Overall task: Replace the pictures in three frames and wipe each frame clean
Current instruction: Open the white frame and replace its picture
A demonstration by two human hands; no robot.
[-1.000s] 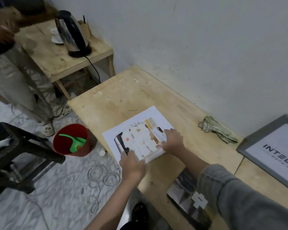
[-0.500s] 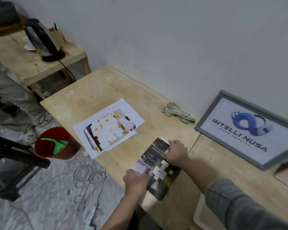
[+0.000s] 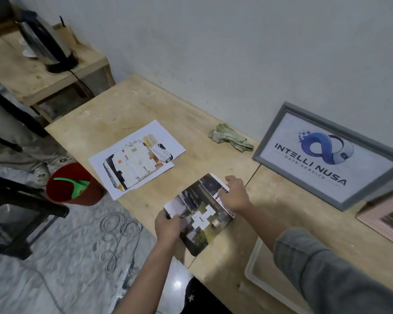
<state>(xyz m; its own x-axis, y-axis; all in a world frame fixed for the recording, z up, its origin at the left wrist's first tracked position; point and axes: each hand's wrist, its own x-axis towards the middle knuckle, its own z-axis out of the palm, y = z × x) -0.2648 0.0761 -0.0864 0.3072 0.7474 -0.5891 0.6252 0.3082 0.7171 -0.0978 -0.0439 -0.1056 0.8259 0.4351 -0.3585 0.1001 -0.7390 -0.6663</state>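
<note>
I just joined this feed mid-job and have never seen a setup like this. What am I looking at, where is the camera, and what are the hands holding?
There is no machine here: a person works with bare hands, and one wide-angle camera on their head looks down at a wooden table. The left hand and right hand each have a grip on an edge of a dark photo print near the table's front. Beyond it lies a stack of light printed sheets. By the wall sits a crumpled green cloth, and a grey frame with a logo picture leans against the wall. A pink frame lies at the right edge.
</note>
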